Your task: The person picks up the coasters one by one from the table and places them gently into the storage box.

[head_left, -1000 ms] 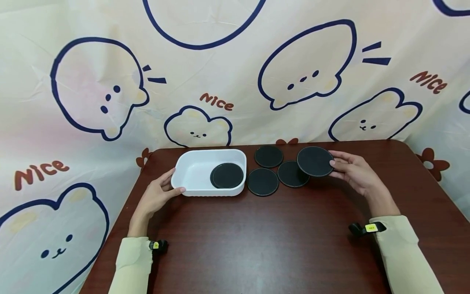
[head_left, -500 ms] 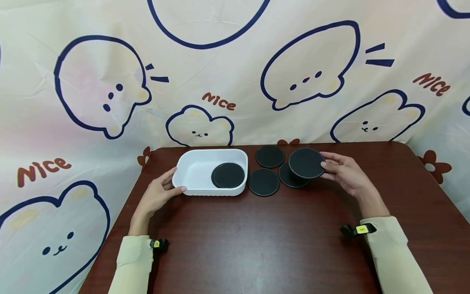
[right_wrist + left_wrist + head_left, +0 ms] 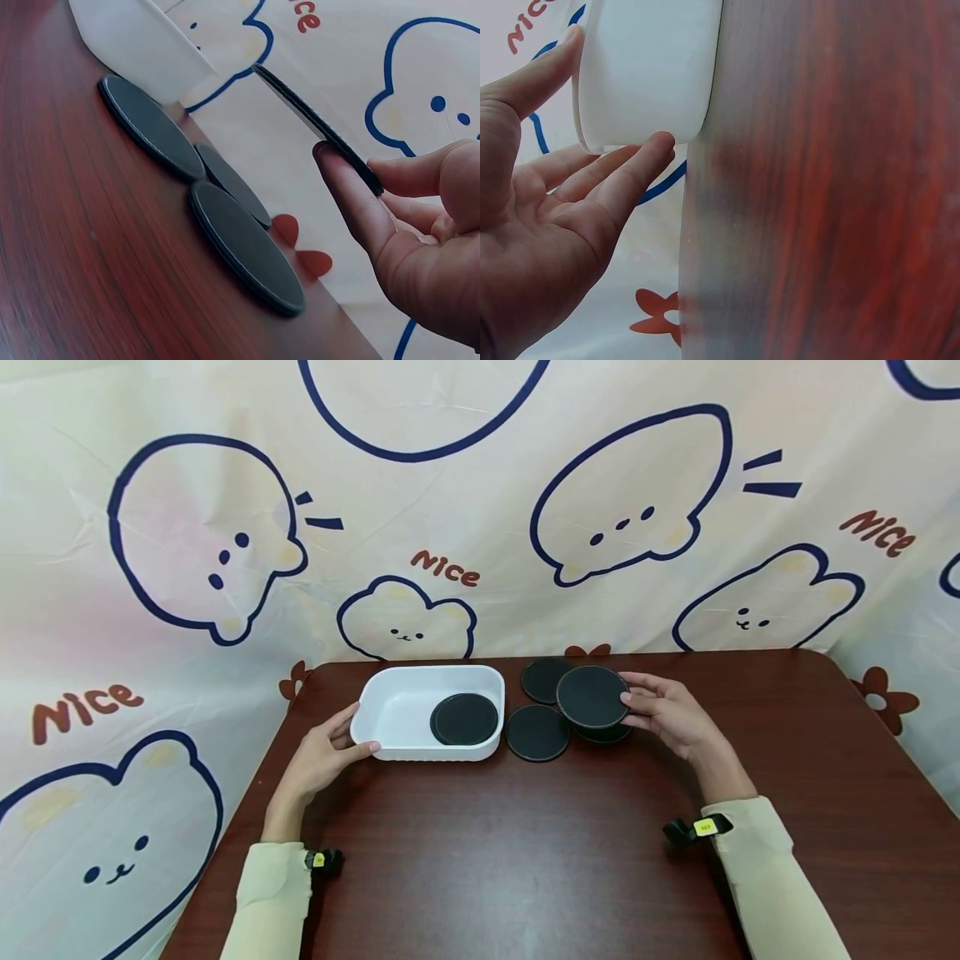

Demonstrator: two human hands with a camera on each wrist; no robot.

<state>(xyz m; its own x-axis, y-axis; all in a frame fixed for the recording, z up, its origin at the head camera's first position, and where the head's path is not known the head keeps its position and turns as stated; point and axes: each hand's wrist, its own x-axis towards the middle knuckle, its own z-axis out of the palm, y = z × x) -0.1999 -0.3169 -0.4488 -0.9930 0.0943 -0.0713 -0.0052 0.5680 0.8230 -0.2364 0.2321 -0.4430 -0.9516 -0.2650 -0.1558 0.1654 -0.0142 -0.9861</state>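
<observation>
A black round coaster [image 3: 592,697] is pinched at its right edge by my right hand [image 3: 667,710], thumb above and fingers below. It hangs over the lying coasters and partly covers one [image 3: 606,735]. In the right wrist view the held coaster [image 3: 319,124] is seen nearly edge-on, apart from the table. My left hand [image 3: 318,764] holds the left end of a white rectangular tray [image 3: 390,753], thumb at its near corner. Inside the tray, on the right, lies another black coaster [image 3: 464,719]. The left wrist view shows the fingers [image 3: 634,176] against the tray's end wall [image 3: 649,75].
Right of the tray, two more black coasters lie flat on the dark wooden table [image 3: 487,852]: one in front [image 3: 537,732] and one behind [image 3: 544,679]. A printed cloth [image 3: 502,510] hangs along the table's back edge.
My right hand has carried its coaster left, from beside the lying coasters to above them. My left hand and the tray have stayed in place.
</observation>
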